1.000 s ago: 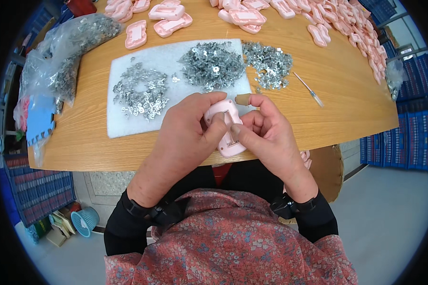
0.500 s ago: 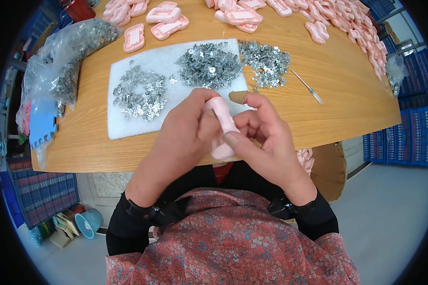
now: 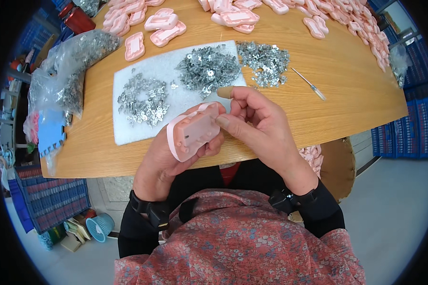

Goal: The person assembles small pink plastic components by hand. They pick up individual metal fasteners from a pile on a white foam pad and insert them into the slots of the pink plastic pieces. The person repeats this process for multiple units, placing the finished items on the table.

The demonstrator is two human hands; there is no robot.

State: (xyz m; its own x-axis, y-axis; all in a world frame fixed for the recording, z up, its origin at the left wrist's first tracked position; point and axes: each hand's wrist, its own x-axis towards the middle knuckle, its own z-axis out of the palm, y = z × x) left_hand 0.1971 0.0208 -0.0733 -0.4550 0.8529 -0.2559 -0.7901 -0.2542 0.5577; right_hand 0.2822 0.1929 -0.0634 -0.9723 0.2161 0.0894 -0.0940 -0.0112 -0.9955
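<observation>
Where we find the left hand (image 3: 162, 153): it sits near the middle of the frame, its fingers wrapped beneath a pink plastic shell (image 3: 195, 134), which it grasps.
Pink shell: we see it tilted, its inner side toward us, with a raised rectangular block and small round pegs.
Right hand (image 3: 264, 129): its thumb tip is at the shell's right end and the other fingers curl loosely; we cannot tell whether it pinches anything. The index finger wears a tan finger cover (image 3: 224, 92).
White foam sheet (image 3: 174, 108): just above the hands, it bears a left pile (image 3: 145, 102) and a right pile (image 3: 207, 69) of metal pieces.
Third metal pile (image 3: 264, 62): we see it on the wooden table (image 3: 340, 102), beside the sheet's upper right corner.
Thin tool (image 3: 311, 85): it lies right of that pile.
Other pink shells (image 3: 359, 29): heaped toward the upper right.
Clear bag (image 3: 70, 71): upper left, with more metal pieces inside.
</observation>
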